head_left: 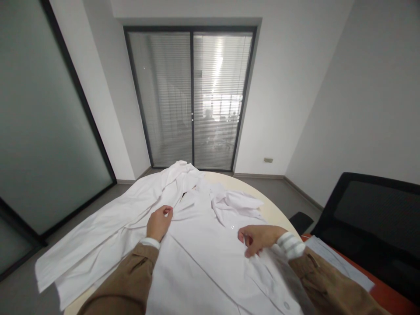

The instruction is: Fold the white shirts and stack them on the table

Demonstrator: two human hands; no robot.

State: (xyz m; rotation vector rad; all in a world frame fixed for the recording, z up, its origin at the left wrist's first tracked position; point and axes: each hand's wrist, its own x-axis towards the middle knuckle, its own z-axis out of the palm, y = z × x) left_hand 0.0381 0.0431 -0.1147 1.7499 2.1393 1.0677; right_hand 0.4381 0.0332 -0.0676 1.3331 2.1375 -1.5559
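Observation:
A white coat (197, 253) with buttons lies spread over a round table, its long sleeves bunched toward the left and its folded collar at the far side. My left hand (159, 222) is closed in a pinch on the fabric at the coat's left edge, thumb against fingertips. Farther right, my right hand (257, 239) has its fingers curled and its thumb on the cloth near the front edge, gripping the coat beside a small button (232, 227). Creased fabric falls below this hand, with another button (286, 305) near the bottom.
The pale round tabletop (243, 181) shows around the coat. On the right, a black mesh chair (370, 218) stands close, with a white sheet or cloth (341, 262) on its orange seat. Glass doors with blinds (192, 100) are beyond the table, and a frosted panel (46, 122) is at left.

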